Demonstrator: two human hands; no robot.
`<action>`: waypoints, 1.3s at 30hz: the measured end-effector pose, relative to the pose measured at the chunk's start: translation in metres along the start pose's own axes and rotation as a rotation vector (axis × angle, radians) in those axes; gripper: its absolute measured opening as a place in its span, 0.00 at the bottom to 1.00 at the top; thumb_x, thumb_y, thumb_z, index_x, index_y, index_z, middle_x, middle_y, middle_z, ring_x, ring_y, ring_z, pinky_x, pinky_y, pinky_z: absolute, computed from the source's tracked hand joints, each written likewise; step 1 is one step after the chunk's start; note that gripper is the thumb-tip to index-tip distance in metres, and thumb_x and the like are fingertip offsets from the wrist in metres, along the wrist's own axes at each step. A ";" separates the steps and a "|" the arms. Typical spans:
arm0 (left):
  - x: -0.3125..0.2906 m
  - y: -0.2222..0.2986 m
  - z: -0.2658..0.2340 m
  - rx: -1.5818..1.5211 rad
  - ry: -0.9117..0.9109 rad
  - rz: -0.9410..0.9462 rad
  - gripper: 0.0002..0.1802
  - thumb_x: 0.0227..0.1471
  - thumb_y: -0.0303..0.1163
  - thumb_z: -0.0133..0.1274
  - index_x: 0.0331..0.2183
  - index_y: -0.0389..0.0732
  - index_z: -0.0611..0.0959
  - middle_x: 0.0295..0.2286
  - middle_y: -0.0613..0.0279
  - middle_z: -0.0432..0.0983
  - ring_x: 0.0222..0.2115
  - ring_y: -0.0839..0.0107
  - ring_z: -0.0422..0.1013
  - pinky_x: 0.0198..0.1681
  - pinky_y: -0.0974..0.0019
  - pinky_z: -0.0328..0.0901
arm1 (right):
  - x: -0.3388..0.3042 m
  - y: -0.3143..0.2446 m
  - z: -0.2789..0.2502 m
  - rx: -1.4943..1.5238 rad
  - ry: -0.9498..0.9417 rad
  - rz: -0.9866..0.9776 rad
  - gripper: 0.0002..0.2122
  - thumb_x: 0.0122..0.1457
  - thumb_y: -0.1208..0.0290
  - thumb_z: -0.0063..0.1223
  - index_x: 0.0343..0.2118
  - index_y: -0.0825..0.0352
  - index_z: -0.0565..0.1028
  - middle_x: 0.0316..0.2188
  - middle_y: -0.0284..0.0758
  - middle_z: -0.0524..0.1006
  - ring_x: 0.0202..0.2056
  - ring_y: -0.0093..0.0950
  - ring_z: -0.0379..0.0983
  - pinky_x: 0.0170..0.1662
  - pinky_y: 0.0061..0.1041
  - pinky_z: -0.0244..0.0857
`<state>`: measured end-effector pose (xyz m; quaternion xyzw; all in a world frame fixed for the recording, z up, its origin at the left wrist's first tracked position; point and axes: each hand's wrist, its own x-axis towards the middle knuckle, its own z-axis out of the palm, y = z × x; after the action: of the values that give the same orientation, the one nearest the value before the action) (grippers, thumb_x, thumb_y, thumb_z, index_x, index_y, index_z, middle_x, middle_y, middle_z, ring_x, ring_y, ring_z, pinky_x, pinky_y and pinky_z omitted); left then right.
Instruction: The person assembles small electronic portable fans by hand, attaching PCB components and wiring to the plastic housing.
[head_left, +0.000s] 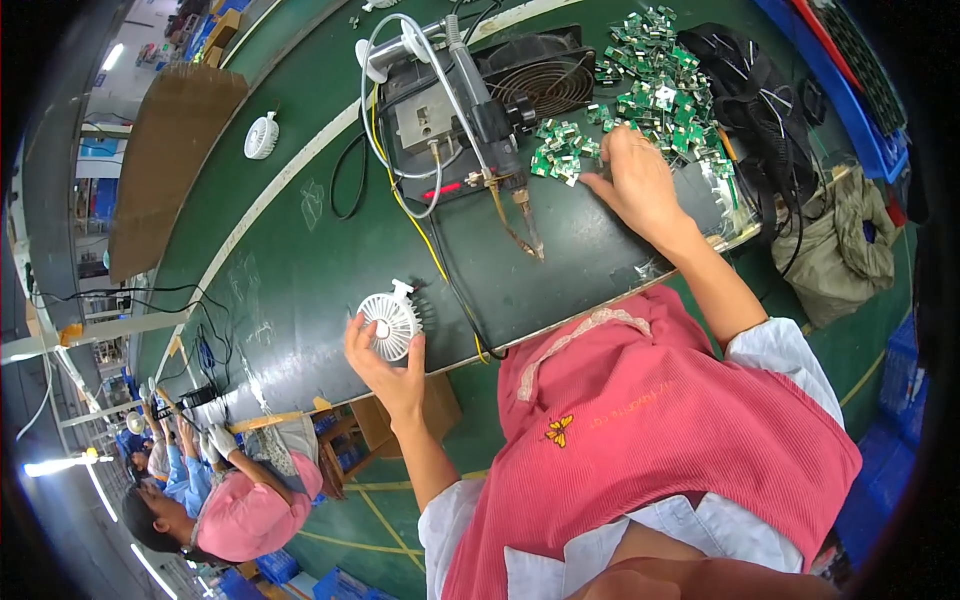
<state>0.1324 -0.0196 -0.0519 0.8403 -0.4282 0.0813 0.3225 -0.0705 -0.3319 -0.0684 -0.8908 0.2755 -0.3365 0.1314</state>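
One white fan (391, 322) is sitting at near left, the left hand (390, 375) clasping it between thumb and spread fingers; a second fan (261, 137) is lying far left. The right hand (642, 188) is reaching among countless green boards (637, 104) far right; whether it's pinching any cannot be told.

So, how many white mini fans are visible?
2 clearly: one mini fan in the left hand, another fan upper left. A cut-off white shape up top and a round one near co-workers may be others.

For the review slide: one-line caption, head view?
Left hand holding a white fan, right hand at a pile of small green circuit boards.
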 end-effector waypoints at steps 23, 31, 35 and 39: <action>0.057 0.032 0.010 0.327 -0.200 0.084 0.21 0.42 0.34 0.59 0.39 0.41 0.73 0.43 0.58 0.69 0.51 0.57 0.59 0.56 0.47 0.46 | -0.008 0.002 -0.019 0.385 -0.120 0.207 0.09 0.45 0.83 0.47 0.28 0.69 0.60 0.25 0.38 0.67 0.26 0.36 0.65 0.31 0.30 0.60; 0.070 0.020 0.015 0.300 -0.296 0.169 0.07 0.44 0.30 0.56 0.30 0.44 0.77 0.40 0.61 0.70 0.51 0.58 0.59 0.56 0.44 0.47 | -0.022 -0.018 -0.026 0.732 -0.209 0.340 0.10 0.48 0.84 0.47 0.29 0.67 0.59 0.29 0.35 0.67 0.25 0.22 0.62 0.29 0.19 0.60; 0.083 0.008 0.014 0.130 -0.431 0.123 0.05 0.44 0.32 0.56 0.26 0.42 0.81 0.38 0.61 0.72 0.48 0.57 0.61 0.53 0.53 0.52 | -0.029 -0.023 -0.020 0.803 -0.216 0.281 0.11 0.49 0.85 0.47 0.29 0.67 0.58 0.30 0.34 0.67 0.25 0.19 0.62 0.27 0.17 0.59; 0.092 0.007 0.014 0.045 -0.544 0.099 0.06 0.42 0.32 0.57 0.25 0.42 0.83 0.37 0.61 0.73 0.44 0.59 0.62 0.48 0.60 0.56 | -0.036 -0.026 -0.018 0.849 -0.247 0.315 0.11 0.49 0.84 0.48 0.29 0.66 0.57 0.31 0.34 0.67 0.24 0.18 0.63 0.26 0.17 0.59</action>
<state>0.1822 -0.0918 -0.0217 0.8163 -0.5375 -0.1223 0.1724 -0.0946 -0.2906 -0.0629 -0.7391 0.2276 -0.2867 0.5654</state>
